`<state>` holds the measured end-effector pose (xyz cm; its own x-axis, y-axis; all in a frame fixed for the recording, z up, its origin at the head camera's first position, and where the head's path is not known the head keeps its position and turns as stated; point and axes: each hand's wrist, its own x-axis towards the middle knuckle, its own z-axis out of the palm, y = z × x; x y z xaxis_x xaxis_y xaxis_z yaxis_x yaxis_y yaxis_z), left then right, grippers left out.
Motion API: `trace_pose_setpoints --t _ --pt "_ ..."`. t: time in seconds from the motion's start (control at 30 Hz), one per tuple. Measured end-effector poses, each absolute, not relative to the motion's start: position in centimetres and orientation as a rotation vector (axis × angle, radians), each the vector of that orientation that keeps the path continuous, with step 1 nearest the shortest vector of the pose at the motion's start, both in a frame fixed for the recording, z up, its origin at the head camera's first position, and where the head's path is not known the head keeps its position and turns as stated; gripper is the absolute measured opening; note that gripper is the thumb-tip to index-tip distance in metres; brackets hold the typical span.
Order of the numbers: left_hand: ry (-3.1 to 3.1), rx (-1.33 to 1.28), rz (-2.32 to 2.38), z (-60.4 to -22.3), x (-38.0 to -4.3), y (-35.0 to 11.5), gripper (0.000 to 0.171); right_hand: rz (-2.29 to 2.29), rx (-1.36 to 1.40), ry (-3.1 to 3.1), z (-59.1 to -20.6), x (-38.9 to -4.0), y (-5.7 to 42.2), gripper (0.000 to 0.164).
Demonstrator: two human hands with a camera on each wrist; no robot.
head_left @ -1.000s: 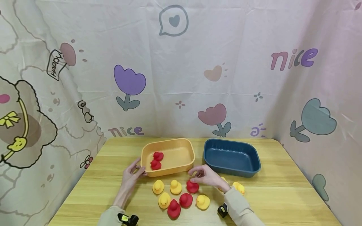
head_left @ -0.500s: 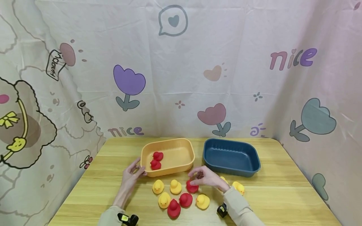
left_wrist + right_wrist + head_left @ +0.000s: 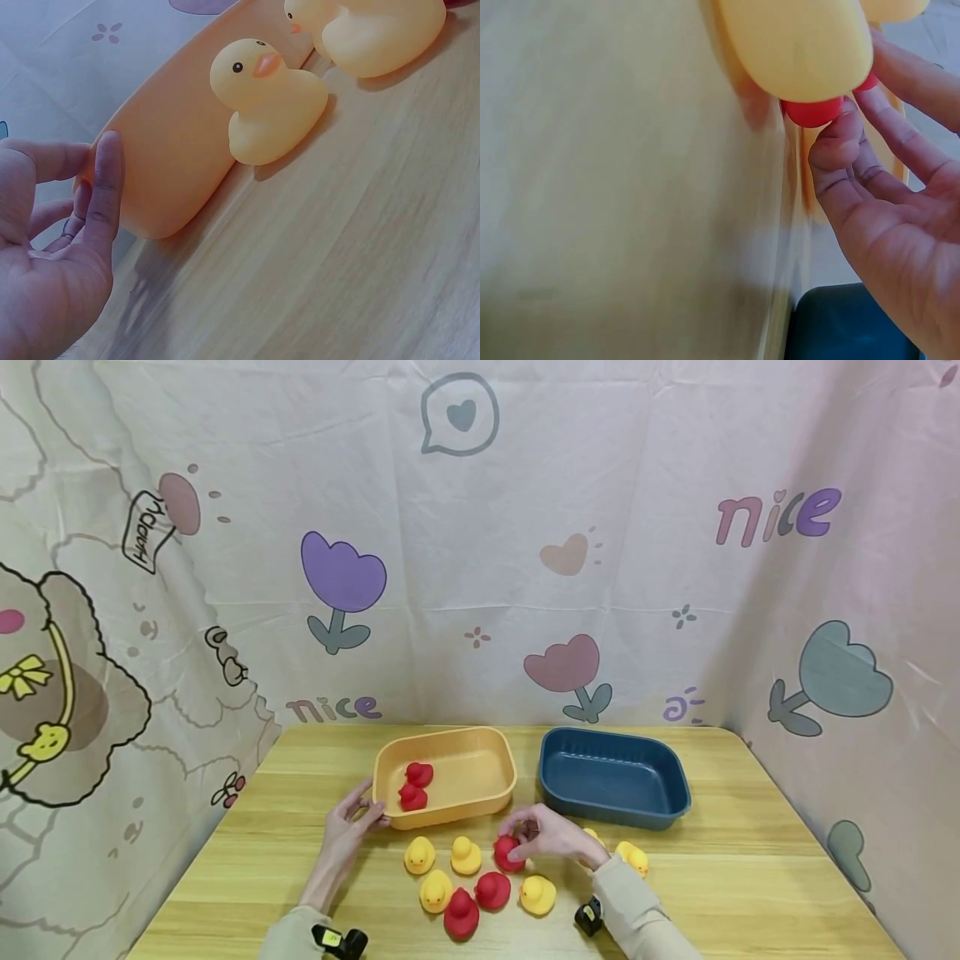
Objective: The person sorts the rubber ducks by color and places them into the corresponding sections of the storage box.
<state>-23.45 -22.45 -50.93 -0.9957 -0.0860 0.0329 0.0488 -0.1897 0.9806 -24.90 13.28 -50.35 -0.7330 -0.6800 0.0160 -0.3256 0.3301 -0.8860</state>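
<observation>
My left hand (image 3: 351,831) grips the near left corner of the orange plastic bin (image 3: 472,817), thumb outside the wall and fingers behind it. Two red rubber ducks (image 3: 413,797) lie inside that bin at its left. My right hand (image 3: 551,835) pinches another red rubber duck (image 3: 507,855) between thumb and fingers, low over the table in front of the bin. In the right wrist view a yellow duck (image 3: 802,45) hides most of this red duck (image 3: 814,112). Closest to the left hand outside the bin is a yellow duck (image 3: 274,105), its beak showing.
Two more red ducks (image 3: 461,916) and several yellow ducks (image 3: 537,896) stand on the wooden table (image 3: 750,877) near the hands. A dark blue bin (image 3: 615,814) sits right of the orange one. Behind the right wrist a yellow duck (image 3: 633,858) shows. A printed curtain (image 3: 480,527) encloses the back.
My right hand has lowered slightly, and its thumb and fingers have closed around the red duck. The left hand and both bins have stayed put.
</observation>
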Motion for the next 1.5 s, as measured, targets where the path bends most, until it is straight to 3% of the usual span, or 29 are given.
trace_pose_setpoints --t 1.5 --pt "-1.923 0.044 -2.38 -50.92 -23.41 -22.51 0.066 -1.373 -0.974 2.336 -49.6 -24.83 13.05 0.022"
